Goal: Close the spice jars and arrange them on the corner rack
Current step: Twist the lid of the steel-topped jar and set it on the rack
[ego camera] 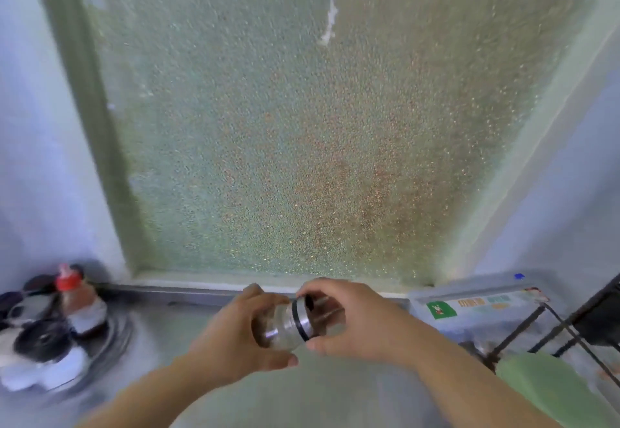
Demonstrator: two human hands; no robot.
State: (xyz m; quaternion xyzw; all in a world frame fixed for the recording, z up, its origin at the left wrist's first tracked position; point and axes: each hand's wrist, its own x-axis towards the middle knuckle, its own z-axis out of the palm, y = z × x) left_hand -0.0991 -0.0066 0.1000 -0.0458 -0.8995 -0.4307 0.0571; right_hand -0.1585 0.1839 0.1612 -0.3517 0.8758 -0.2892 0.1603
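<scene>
I hold a clear glass spice jar (280,327) tilted on its side above the steel counter, with dark spice inside. My left hand (235,337) wraps around the jar's body. My right hand (349,317) grips the metal lid (303,317) with its black ring at the jar's mouth. A black wire rack (550,330) stands at the right edge. A bottle with a red cap (79,297) and other jars with black lids (40,343) stand at the left on a round tray. The picture is blurred.
A frosted window pane (302,125) fills the wall ahead, above a steel ledge (188,291). A box with a green label (469,308) lies at the right, and a green object (550,390) sits in front of the rack.
</scene>
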